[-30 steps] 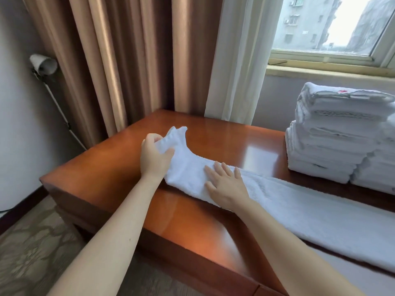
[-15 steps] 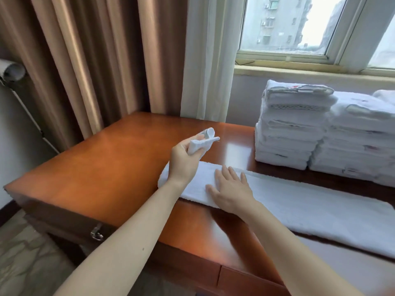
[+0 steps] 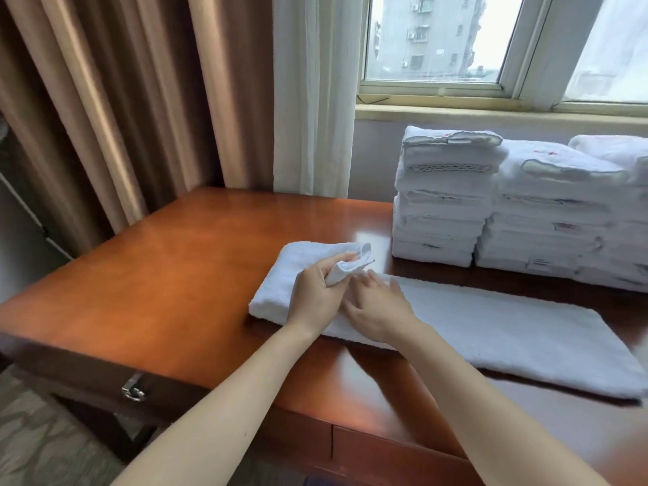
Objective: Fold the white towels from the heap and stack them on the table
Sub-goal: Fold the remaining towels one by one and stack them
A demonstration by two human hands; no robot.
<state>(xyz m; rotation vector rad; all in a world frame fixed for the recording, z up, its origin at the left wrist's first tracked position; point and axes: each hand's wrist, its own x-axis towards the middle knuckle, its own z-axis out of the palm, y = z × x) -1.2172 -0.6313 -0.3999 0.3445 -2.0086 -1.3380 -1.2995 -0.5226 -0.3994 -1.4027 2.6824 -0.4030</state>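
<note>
While our left hand pinches a corner of the white towel between thumb and curled fingers, lifted just above the cloth, our right hand lies open and flat on the towel right beside it, fingers spread and pointing away from us. The two hands are nearly touching. The towel stretches as a long strip from under our hands out to the right, its far end reaching the right border of the view; to the left of our left hand its end is doubled over into a thicker pad with a rounded fold edge. Its near long edge runs under our wrists, set back from the front edge of the table.

Left of our left hand we have a broad bare stretch of polished wood out to the table's left edge and corner. Beyond our right hand, near the fingertips but apart from them, stand the stacks of folded towels, side by side against the wall under the window. A narrow band of wood separates the stacks from the towel's far edge. Curtains hang behind the table's far left corner.
</note>
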